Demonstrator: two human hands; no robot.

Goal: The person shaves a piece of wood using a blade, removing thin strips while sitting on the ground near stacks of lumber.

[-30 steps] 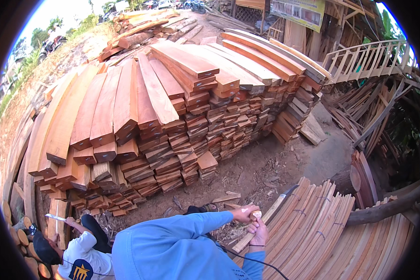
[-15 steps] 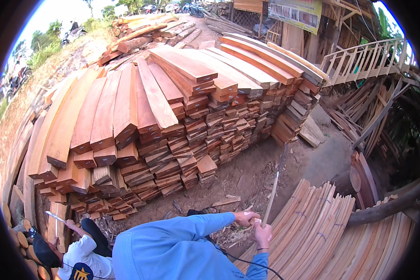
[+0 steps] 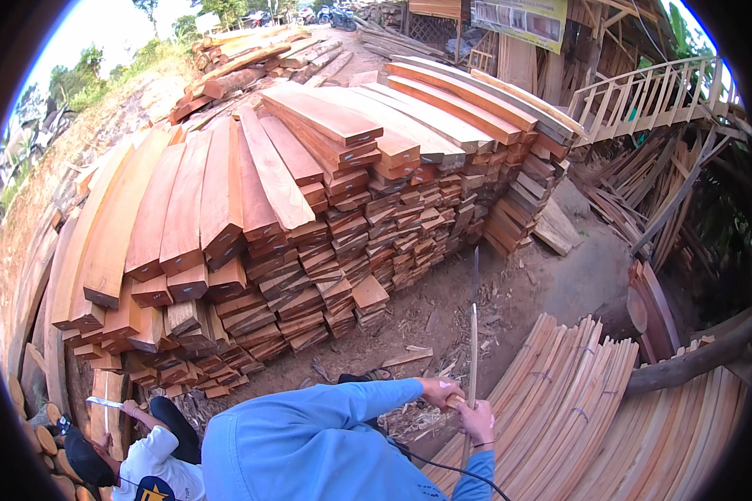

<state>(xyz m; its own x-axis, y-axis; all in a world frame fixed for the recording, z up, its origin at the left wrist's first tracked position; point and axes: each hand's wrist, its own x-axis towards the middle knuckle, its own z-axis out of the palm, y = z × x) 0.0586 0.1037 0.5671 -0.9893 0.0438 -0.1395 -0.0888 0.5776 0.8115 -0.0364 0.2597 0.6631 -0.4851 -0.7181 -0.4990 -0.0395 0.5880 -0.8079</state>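
Observation:
My left hand [image 3: 439, 391] is closed around a short light wooden handle [image 3: 454, 401]; whether a blade extends from it I cannot make out. Just right of it, my right hand [image 3: 479, 422] grips a long slender stick [image 3: 474, 359], held nearly upright. Pale along most of its length, the stick shows a thin dark stretch at its upper end. Its lower end passes below my right hand, beside my blue sleeve. Both hands are close together, left of bundled thin wooden strips [image 3: 551, 384].
A tall stack of sawn timber [image 3: 334, 217] spreads across the front. At lower left, a co-worker [image 3: 154, 455] in white holds a long blade [image 3: 104, 402]. A black cord [image 3: 443, 462] runs by my right sleeve. A log [image 3: 693, 367] lies across strips at right.
The stick has swung from leaning right to nearly upright, its top shifting left. My right hand has moved slightly right; my left hand has barely moved.

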